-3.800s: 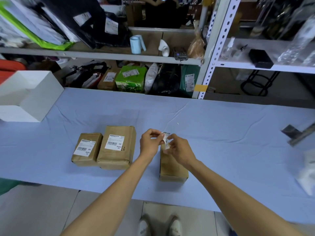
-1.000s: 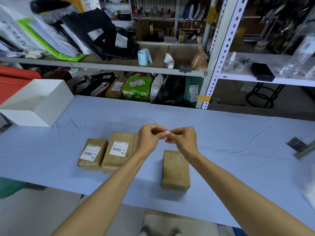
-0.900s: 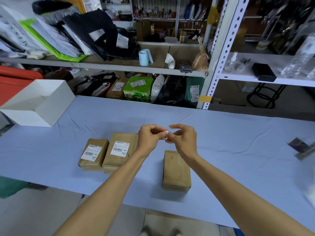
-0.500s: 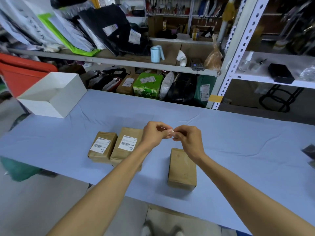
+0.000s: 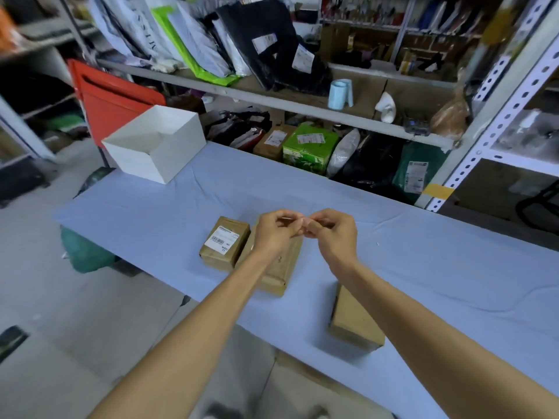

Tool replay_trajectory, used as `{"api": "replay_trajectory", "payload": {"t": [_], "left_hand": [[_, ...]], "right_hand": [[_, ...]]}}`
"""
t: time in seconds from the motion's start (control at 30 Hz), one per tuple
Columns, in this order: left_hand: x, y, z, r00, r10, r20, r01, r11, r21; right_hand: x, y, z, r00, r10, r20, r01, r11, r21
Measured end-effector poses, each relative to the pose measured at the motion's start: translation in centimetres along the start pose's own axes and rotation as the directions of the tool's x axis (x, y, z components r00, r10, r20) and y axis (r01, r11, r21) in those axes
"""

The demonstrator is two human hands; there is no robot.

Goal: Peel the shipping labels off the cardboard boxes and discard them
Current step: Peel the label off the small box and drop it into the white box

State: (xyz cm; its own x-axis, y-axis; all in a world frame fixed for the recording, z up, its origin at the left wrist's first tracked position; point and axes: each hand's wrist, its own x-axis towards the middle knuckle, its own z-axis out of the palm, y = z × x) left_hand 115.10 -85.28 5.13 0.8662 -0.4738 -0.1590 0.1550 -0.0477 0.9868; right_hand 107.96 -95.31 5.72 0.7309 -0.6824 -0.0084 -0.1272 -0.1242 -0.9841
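Note:
Three brown cardboard boxes lie on the blue-covered table (image 5: 453,267). The left box (image 5: 223,243) carries a white shipping label (image 5: 221,238). The middle box (image 5: 278,267) is partly hidden by my left hand, so its label is out of sight. The right box (image 5: 354,322) shows a bare top. My left hand (image 5: 273,234) and my right hand (image 5: 331,234) meet above the middle box, fingertips pinched together on a small crumpled peeled label (image 5: 302,222).
A white open box (image 5: 157,155) stands at the table's far left corner, a red bin (image 5: 112,101) behind it. Shelves with parcels, bags and a green box (image 5: 308,149) run along the far side. A metal shelf post (image 5: 496,110) rises at right.
The view has swung left, bringing the white box and red bin closer to centre. My hands stay pinched on the label, which has gone from a flat strip to a small wad.

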Motion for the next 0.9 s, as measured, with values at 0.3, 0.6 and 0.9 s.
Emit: {"api": "replay_trajectory", "payload": {"t": [0.3,0.6,0.9], "left_hand": [[2.0,1.1,-13.8,0.994,0.086,-0.068,-0.074,0.984,0.162],[5.1,3.1,-27.4,0.983,0.169,-0.069,-0.138,0.937,0.322],[11.9,5.0,-34.4,0.951,0.308,-0.013,-0.256,0.813,0.523]], "right_hand": [[0.1,-3.0,13.2,0.991,0.067,0.116,-0.063,0.997,-0.038],[1.3,-7.0,26.4,0.972,0.040,0.232,-0.016,0.994,-0.107],[7.2,-9.3,35.1,0.969,-0.079,0.233,0.138,0.958,-0.250]]}}
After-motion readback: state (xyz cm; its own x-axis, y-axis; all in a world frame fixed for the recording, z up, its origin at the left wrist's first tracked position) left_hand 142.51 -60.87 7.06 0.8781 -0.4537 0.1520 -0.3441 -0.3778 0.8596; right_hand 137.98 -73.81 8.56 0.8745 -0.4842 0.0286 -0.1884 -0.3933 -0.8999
